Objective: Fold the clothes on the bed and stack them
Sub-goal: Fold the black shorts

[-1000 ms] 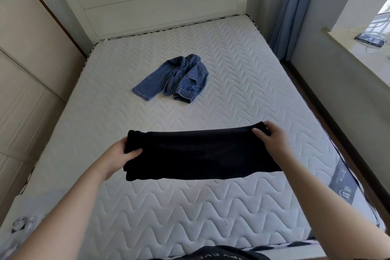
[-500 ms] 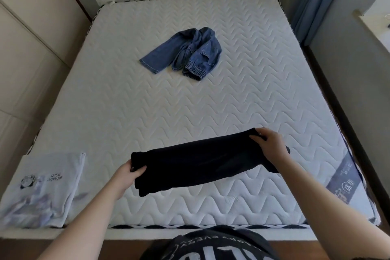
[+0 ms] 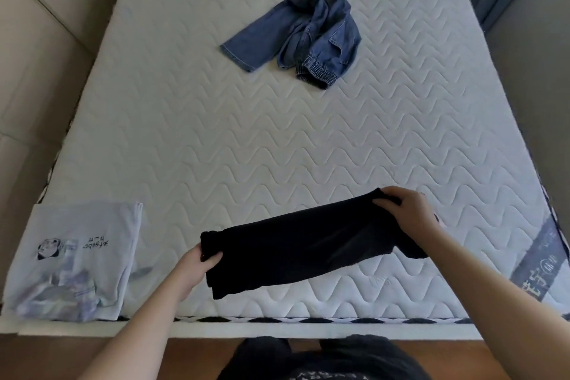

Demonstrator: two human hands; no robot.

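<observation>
forearms bare, no sleeves visible | left hand (image 3: 192,268) and right hand (image 3: 407,210) ungloved | black top (image 3: 327,361), pale print, text unreadable

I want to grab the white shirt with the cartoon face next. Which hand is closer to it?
Left. The left hand grips the black garment's near end, just right of the white shirt. The right hand holds the garment's other end, much farther right.

Folded black garment (image 3: 308,244) held at bed's near edge; white tee (image 3: 80,259) folded left, jeans (image 3: 303,35) crumpled mid-bed.
</observation>
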